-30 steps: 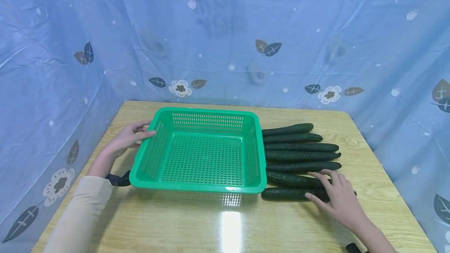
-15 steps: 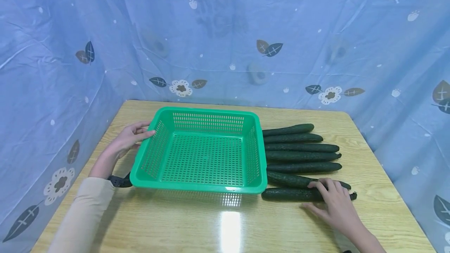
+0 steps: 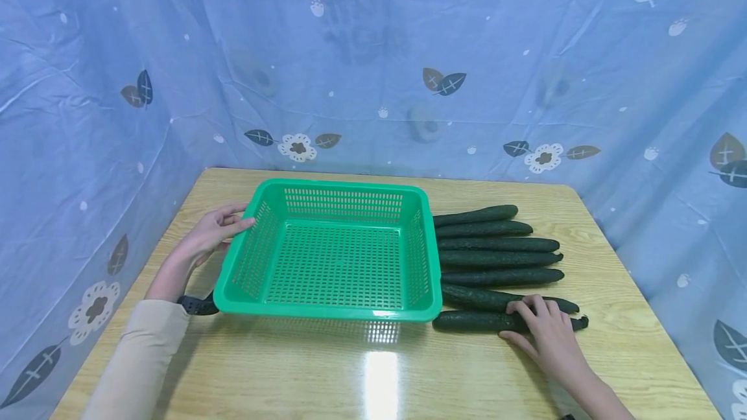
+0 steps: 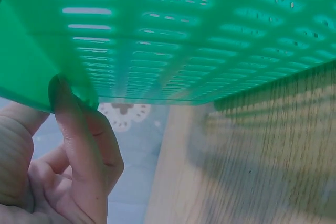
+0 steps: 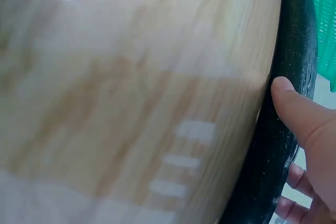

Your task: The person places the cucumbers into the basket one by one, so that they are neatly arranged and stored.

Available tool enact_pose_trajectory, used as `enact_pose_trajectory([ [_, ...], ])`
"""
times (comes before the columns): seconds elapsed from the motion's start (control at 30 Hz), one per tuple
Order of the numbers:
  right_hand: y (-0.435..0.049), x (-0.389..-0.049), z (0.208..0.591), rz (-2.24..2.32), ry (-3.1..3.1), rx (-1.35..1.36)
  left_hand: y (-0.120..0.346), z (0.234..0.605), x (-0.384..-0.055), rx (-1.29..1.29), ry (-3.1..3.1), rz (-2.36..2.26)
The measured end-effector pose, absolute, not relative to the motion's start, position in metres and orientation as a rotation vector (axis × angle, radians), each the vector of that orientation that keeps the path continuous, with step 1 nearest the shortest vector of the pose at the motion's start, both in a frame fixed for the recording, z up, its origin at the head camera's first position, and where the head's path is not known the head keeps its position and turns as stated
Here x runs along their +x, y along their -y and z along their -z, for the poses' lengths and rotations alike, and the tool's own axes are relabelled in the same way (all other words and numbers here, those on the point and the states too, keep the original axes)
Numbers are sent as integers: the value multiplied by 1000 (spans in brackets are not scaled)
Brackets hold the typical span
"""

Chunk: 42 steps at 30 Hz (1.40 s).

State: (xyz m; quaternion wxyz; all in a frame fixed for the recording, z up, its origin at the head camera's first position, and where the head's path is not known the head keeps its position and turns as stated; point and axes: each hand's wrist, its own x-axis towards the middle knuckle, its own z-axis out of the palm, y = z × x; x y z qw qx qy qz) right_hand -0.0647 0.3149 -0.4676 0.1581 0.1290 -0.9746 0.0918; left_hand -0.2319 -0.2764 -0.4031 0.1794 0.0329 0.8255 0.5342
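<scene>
"Why does the left hand (image 3: 213,231) hold the green plastic basket (image 3: 327,313)?"

"I think so it won't slide. The hand pinches the basket's left edge, thumb on top and bent fingers on the outside."

"And why are the cucumbers (image 3: 502,258) like that?"

"There are seven, in a row on the table (image 3: 280,374), right of the basket. Their ends point at it. Maybe that makes each one easy to grab. The basket hides some of the tips, so I can't tell if they touch it."

"What about the right hand (image 3: 548,336)?"

"It grips the front cucumber (image 3: 469,321), the one by the basket's front right corner. The hand is open just as wide as that cucumber: thumb on one side, fingers bent over the other."
</scene>
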Motion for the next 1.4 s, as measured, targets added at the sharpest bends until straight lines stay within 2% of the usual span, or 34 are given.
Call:
enact_pose_trajectory([
  [0.47,-315,-58,465,-216,2833,401,276,402,-232,100,-2353,-1496],
  [0.83,-314,-64,447,-361,3055,374,276,401,-232,94,-2318,-1538],
  [1.1,-315,-65,434,-240,2999,492,277,404,-231,98,-2316,-1535],
  [1.4,-322,-70,413,-191,2911,490,275,402,-231,84,-2311,-1539],
])
